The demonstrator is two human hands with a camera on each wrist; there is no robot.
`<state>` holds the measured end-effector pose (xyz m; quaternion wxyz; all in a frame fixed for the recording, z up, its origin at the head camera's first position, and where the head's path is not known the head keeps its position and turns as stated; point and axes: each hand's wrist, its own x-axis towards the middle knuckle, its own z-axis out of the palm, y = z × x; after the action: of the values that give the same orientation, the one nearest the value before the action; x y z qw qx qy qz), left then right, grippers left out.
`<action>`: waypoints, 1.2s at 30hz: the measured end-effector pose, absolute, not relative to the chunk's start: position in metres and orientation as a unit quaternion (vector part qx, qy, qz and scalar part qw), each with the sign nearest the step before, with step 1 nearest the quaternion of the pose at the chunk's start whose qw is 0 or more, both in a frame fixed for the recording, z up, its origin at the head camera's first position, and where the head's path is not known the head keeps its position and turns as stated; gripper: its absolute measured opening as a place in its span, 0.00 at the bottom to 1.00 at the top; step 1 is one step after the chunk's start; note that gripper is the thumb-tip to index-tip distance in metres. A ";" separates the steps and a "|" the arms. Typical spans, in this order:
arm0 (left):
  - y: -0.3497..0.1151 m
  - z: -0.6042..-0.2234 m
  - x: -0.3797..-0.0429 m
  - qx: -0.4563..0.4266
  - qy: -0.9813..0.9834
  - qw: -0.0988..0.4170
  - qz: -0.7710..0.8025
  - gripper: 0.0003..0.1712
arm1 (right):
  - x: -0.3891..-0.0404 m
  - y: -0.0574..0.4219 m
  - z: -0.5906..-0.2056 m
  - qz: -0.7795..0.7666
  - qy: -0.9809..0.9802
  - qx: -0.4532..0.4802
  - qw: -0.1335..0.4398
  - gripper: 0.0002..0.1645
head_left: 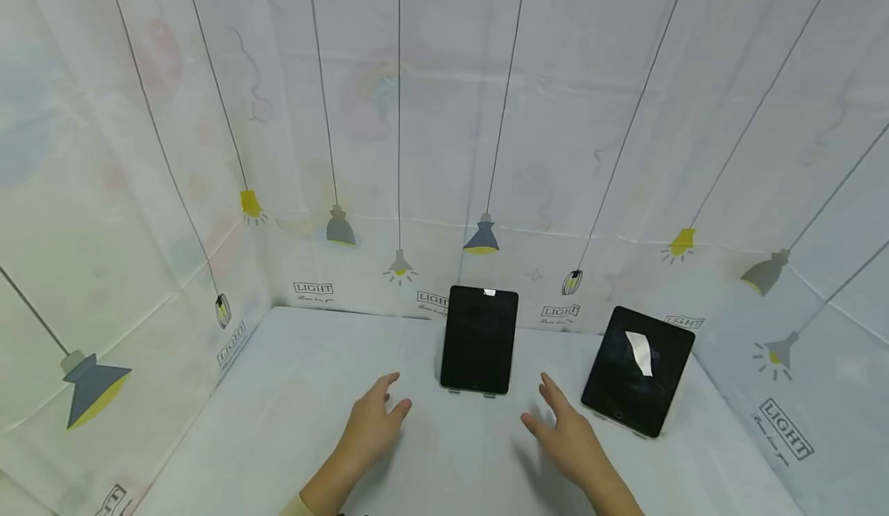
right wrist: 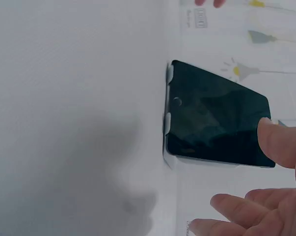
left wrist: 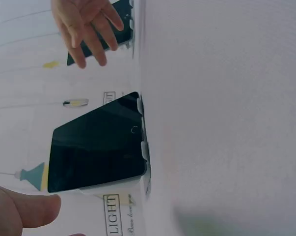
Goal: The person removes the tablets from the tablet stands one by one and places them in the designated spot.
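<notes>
We hold our left hand (head_left: 371, 423) and right hand (head_left: 569, 435) well apart above a white table (head_left: 299, 392), thumbs parted from loosely extended fingers. Between and beyond the 2 hands, a center tablet (head_left: 479, 340) leans back on a pale stand (left wrist: 145, 150), dark screen facing us. A 2nd tablet (head_left: 625, 396) stands angled just beside our right hand, near a backdrop (head_left: 444, 138) printed with hanging lamps.

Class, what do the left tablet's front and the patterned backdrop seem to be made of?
Left tablet's front: probably glass, glossy black, since it mirrors a bright patch. Patterned backdrop: perhaps fabric or thin plastic, fairly matte, judging by its creases.
</notes>
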<state>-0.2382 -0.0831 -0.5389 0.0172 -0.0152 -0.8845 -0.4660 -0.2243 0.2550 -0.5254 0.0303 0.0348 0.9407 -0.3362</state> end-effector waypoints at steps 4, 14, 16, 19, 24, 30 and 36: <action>-0.085 -0.537 -0.242 -0.022 -0.854 0.002 -0.520 0.30 | -0.227 0.255 -0.519 -0.416 0.908 0.041 0.024 0.54; -0.087 -0.533 -0.257 -0.081 -0.766 -0.070 -0.633 0.28 | -0.238 0.260 -0.515 -0.558 0.827 0.049 0.037 0.46; -0.086 -0.532 -0.260 -0.086 -0.749 -0.079 -0.652 0.29 | -0.240 0.261 -0.515 -0.585 0.808 0.057 0.044 0.45; -0.086 -0.529 -0.265 -0.084 -0.729 -0.092 -0.673 0.29 | -0.243 0.263 -0.516 -0.614 0.784 0.067 0.054 0.44; -0.085 -0.521 -0.273 -0.069 -0.701 -0.116 -0.701 0.29 | -0.248 0.264 -0.516 -0.647 0.757 0.068 0.060 0.42; -0.083 -0.516 -0.284 -0.069 -0.681 -0.133 -0.717 0.29 | -0.255 0.264 -0.512 -0.662 0.743 0.069 0.072 0.40; -0.081 -0.517 -0.295 -0.070 -0.677 -0.130 -0.721 0.29 | -0.260 0.264 -0.508 -0.679 0.727 0.060 0.081 0.39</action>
<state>-0.2950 -0.0814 -0.5171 -0.1300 -0.0698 -0.6772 -0.7209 -0.2596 0.2635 -0.5084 0.0808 0.0601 0.7274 -0.6788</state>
